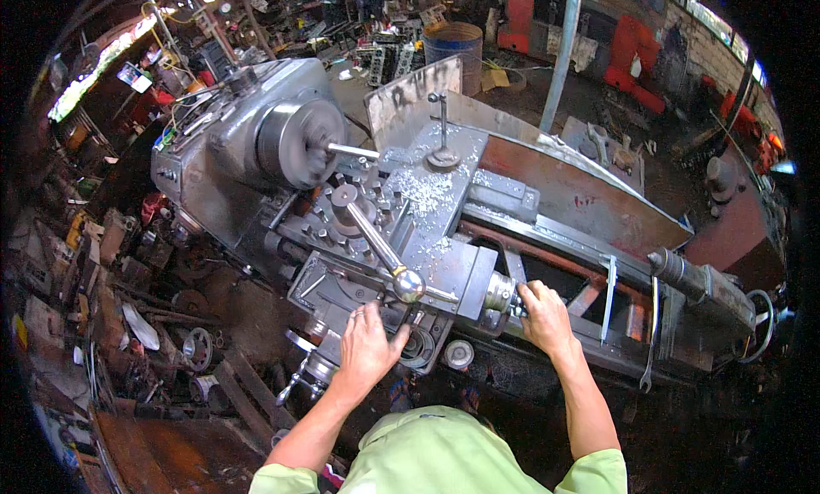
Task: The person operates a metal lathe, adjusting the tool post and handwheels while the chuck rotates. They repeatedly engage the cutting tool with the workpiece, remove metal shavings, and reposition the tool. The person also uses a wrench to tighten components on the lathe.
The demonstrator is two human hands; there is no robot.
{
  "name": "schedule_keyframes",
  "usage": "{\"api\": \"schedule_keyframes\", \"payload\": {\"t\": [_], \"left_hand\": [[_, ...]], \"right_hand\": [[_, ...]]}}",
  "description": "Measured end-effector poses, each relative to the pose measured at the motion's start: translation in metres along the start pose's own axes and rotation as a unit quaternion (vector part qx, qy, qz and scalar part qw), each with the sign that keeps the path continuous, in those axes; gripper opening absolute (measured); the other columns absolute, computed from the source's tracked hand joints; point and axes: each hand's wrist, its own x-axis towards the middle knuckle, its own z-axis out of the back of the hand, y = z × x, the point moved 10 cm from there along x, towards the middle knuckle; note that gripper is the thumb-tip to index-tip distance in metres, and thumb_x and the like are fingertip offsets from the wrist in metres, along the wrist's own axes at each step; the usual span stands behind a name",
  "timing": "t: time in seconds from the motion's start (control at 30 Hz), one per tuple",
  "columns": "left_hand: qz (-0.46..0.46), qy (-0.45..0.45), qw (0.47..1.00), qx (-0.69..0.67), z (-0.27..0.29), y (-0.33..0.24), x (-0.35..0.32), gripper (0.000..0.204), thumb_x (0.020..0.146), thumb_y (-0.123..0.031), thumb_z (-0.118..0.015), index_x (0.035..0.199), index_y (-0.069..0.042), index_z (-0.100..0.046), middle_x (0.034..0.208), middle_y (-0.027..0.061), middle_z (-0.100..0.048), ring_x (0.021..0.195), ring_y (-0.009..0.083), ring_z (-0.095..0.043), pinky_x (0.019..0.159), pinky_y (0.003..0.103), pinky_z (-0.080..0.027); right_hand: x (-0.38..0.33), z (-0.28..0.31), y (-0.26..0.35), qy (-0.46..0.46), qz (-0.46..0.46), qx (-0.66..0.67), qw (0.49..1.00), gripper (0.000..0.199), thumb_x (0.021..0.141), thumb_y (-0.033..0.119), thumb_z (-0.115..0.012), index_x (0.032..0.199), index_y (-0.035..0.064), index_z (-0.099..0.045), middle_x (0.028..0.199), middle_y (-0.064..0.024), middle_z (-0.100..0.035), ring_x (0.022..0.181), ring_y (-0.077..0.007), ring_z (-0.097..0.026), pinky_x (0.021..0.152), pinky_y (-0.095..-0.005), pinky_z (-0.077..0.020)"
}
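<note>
I stand at a metal lathe [226, 135] whose chuck [299, 144] is blurred as if spinning. A thin bright rod [353, 152] sticks out of the chuck. My right hand [547, 316] is closed at the small crank by the graduated dial [500, 292] of the slide; its fingertips partly hide the crank. My left hand [367, 347] is at the front edge of the carriage, its thumb apart from the fingers, with nothing seen in it. Beyond it, a ball-ended lever [376, 242] slants from the tool post [350, 210].
Silvery chips [423, 191] lie over the cross slide. An upright stand with a round base [443, 157] is on it. To the right are the tailstock [700, 285] and a wrench [651, 344] hanging on the bed. A rusty drum [453, 57] stands behind; scrap parts crowd the left floor.
</note>
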Motion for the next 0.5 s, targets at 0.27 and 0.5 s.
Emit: {"api": "schedule_keyframes", "payload": {"t": [0.27,0.5], "left_hand": [[0.024,0.059,0.994,0.093,-0.034,0.031,0.023,0.031,0.087,-0.030,-0.071,0.094,0.000,-0.065,0.081,0.0221,-0.069,0.078,0.0408,-0.069,0.069,0.049,-0.058],[-0.011,0.026,0.999,0.029,-0.032,0.039,0.028,0.027,0.084,-0.022,-0.073,0.072,0.001,-0.063,0.072,0.0240,-0.066,0.067,0.0403,-0.068,0.065,0.050,-0.055]], "right_hand": [[0.004,-0.001,-0.004,0.056,-0.010,0.013,0.998,0.049,0.070,0.003,-0.077,0.117,0.0034,-0.062,0.105,-0.0165,-0.060,0.097,-0.0392,-0.063,0.084,-0.0464,-0.0528],[0.011,0.000,-0.009,0.085,-0.006,0.057,0.995,0.042,0.071,0.004,-0.075,0.111,0.0007,-0.065,0.098,-0.0181,-0.061,0.094,-0.0405,-0.064,0.082,-0.0459,-0.0539]]}}
